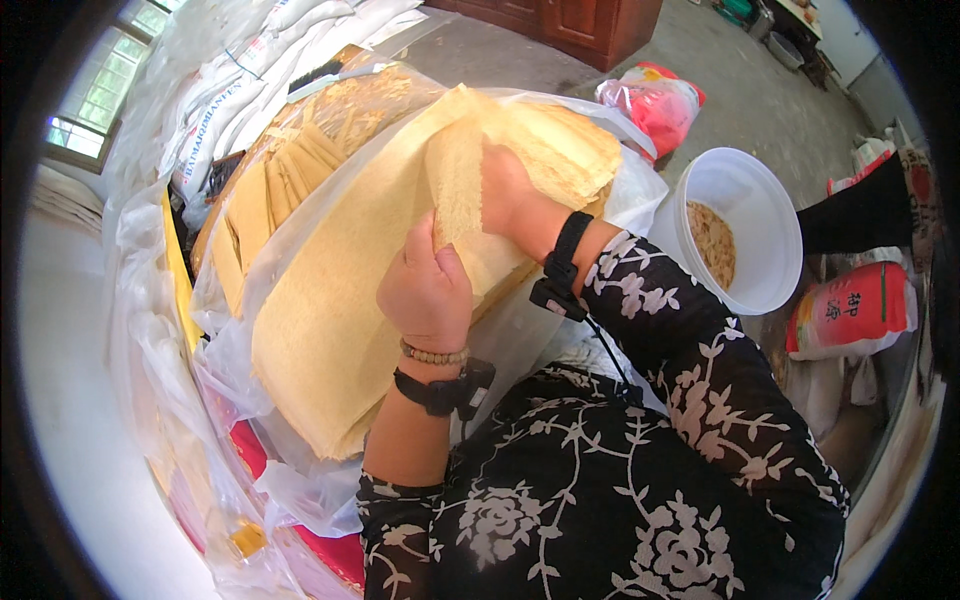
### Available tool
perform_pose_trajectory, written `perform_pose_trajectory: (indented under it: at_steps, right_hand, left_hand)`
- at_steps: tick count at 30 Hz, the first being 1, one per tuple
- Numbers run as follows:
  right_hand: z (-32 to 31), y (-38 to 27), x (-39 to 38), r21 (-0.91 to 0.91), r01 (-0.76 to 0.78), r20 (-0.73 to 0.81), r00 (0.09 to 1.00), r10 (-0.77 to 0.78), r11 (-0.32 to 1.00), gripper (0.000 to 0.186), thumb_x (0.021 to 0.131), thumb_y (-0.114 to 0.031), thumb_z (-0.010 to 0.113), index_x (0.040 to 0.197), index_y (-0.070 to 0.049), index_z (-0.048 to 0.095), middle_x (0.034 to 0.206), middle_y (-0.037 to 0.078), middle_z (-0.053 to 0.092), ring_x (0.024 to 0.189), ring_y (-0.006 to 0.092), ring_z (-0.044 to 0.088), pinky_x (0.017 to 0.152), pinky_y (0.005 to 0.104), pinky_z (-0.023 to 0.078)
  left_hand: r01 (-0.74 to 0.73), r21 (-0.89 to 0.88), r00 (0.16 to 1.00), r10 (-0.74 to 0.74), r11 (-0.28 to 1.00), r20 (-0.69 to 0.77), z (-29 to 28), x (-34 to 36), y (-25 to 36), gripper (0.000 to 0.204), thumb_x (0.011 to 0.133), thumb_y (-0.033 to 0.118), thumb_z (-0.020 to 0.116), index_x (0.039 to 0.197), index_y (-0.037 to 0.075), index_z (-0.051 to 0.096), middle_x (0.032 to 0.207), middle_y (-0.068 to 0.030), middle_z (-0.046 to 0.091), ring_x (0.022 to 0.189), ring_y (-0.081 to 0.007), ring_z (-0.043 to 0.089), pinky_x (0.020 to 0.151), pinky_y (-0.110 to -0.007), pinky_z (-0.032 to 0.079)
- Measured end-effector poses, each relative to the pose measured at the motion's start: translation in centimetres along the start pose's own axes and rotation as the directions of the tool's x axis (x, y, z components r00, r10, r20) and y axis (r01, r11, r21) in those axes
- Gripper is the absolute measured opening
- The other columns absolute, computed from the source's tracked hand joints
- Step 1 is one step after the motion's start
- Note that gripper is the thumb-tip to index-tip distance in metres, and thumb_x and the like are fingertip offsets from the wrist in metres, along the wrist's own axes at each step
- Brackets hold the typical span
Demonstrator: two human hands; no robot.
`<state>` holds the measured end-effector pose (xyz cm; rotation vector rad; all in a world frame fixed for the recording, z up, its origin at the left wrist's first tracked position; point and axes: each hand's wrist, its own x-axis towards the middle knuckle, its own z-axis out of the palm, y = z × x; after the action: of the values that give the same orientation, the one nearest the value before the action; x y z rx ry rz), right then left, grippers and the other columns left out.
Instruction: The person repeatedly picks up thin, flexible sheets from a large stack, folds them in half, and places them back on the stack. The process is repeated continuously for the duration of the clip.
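A folded strip of thin yellow sheet [457, 190], with the look of dried tofu skin, is held upright between my hands. My left hand [428, 290] pinches its lower end between thumb and fingers. Around its right side closes my right hand [510, 192], with the fingertips mostly hidden behind the strip. Under both hands lies a large stack of the same yellow sheets [340, 300], spread on clear plastic film [225, 375]. More layered sheets [565, 140] show beyond my right hand. Each wrist wears a black strap with a small device.
Folded yellow strips [262, 205] lie on a board at the left, with a brush [335, 78] behind them. White printed sacks [225, 115] are piled at the far left. A white bucket [770, 235] containing brownish scraps stands right, near red bags [850, 310]. A wooden cabinet [600, 30] stands behind.
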<state>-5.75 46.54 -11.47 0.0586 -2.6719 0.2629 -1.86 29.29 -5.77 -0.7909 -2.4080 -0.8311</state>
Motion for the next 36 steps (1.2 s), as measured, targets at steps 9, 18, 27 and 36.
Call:
perform_pose_trajectory:
  at_steps: [9, 18, 27, 36]
  right_hand:
    - [-1.5, 0.1, 0.3, -0.095, -0.018, 0.262, 0.964, 0.042, 0.995, 0.050, 0.099, -0.038, 0.051, 0.138, -0.011, 0.068, 0.151, 0.012, 0.057, 0.151, 0.0391, 0.035, 0.118, 0.0624, 0.027]
    - [-1.2, -0.5, 0.4, -0.107, -0.076, 0.205, 0.974, 0.096, 0.991, 0.056, 0.105, -0.051, 0.045, 0.155, -0.027, 0.052, 0.166, 0.013, 0.040, 0.151, 0.0426, 0.035, 0.116, 0.0585, 0.031]
    - [-0.9, -0.1, 0.1, -0.094, -0.076, 0.153, 0.984, 0.090, 0.993, 0.053, 0.105, -0.050, 0.047, 0.151, -0.026, 0.056, 0.163, 0.012, 0.044, 0.148, 0.0411, 0.041, 0.110, 0.0583, 0.036]
    - [-2.3, -9.9, 0.3, 0.388, 0.147, 0.023, 0.985, -0.169, 0.910, 0.047, 0.104, -0.030, 0.054, 0.147, -0.009, 0.056, 0.156, 0.013, 0.052, 0.146, 0.0319, 0.046, 0.122, 0.0479, 0.034]
  left_hand:
    - [-0.026, -0.017, 1.000, 0.026, 1.000, -0.009, -1.3, -0.5, -0.1, 0.039, 0.087, 0.004, 0.061, 0.125, 0.009, 0.069, 0.090, -0.0176, 0.074, 0.077, -0.0370, 0.072, 0.069, -0.043, 0.056]
    - [0.167, -0.062, 0.964, -0.176, 0.984, -0.198, -4.7, -0.2, -0.5, 0.029, 0.092, 0.008, 0.064, 0.119, 0.004, 0.073, 0.097, -0.0166, 0.076, 0.085, -0.0350, 0.073, 0.072, -0.040, 0.057]
    - [0.360, -0.568, 0.694, -0.619, 0.740, -0.367, -13.6, 1.0, -5.0, 0.032, 0.106, 0.021, 0.062, 0.118, -0.007, 0.071, 0.108, -0.0109, 0.075, 0.095, -0.0198, 0.070, 0.081, -0.032, 0.055]
    - [0.390, -0.390, 0.801, -0.516, 0.834, -0.304, -15.4, 4.6, -8.4, 0.035, 0.102, 0.029, 0.066, 0.111, -0.004, 0.073, 0.098, -0.0113, 0.075, 0.089, -0.0201, 0.067, 0.086, -0.034, 0.051]
